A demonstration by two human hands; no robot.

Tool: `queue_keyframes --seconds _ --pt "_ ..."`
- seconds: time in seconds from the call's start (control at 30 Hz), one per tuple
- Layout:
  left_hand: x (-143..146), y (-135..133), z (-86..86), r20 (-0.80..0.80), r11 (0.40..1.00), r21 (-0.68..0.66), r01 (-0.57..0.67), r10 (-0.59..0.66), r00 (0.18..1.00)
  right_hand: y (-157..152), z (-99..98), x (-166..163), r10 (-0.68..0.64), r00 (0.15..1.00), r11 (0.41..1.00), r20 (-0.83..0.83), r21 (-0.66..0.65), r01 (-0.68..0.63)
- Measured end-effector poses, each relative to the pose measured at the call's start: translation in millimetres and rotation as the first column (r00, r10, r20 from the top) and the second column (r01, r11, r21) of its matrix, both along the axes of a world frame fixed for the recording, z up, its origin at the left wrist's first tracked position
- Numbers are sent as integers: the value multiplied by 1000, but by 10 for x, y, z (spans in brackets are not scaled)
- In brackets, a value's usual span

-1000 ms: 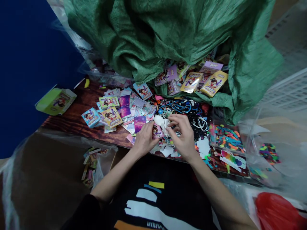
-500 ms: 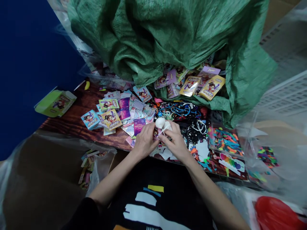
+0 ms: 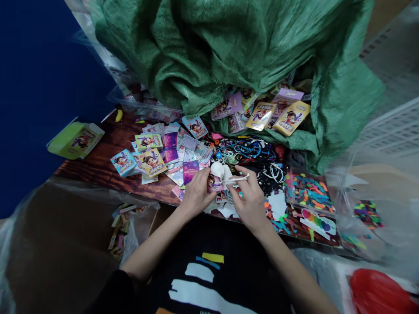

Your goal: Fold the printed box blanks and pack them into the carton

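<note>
The left hand (image 3: 197, 192) pinches a small printed packet (image 3: 213, 184) and a round white piece (image 3: 218, 169), while the right hand (image 3: 250, 197) grips its thin white strip (image 3: 238, 178), just above the wooden table (image 3: 98, 168).

A flat dark blue wall (image 3: 49, 87) runs beside a dark reddish-brown wooden tabletop (image 3: 94, 168), with a white slatted plastic crate (image 3: 393, 131) at the right.

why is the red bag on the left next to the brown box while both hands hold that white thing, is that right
No, the red bag is at the lower right of the head view, not on the left next to the brown box. The left hand and right hand do hold the white thing.
</note>
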State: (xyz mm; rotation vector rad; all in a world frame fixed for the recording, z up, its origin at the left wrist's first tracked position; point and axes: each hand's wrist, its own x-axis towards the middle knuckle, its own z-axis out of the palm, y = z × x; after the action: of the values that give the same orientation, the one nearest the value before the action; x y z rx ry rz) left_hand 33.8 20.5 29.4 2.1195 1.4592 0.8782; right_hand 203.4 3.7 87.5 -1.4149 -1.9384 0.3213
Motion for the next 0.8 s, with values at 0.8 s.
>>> queue_keyframes --seconds 0.8 --pt "-41 -41 -62 53 999 3 44 -44 998 321 515 111 179 961 969 210 -209 -134"
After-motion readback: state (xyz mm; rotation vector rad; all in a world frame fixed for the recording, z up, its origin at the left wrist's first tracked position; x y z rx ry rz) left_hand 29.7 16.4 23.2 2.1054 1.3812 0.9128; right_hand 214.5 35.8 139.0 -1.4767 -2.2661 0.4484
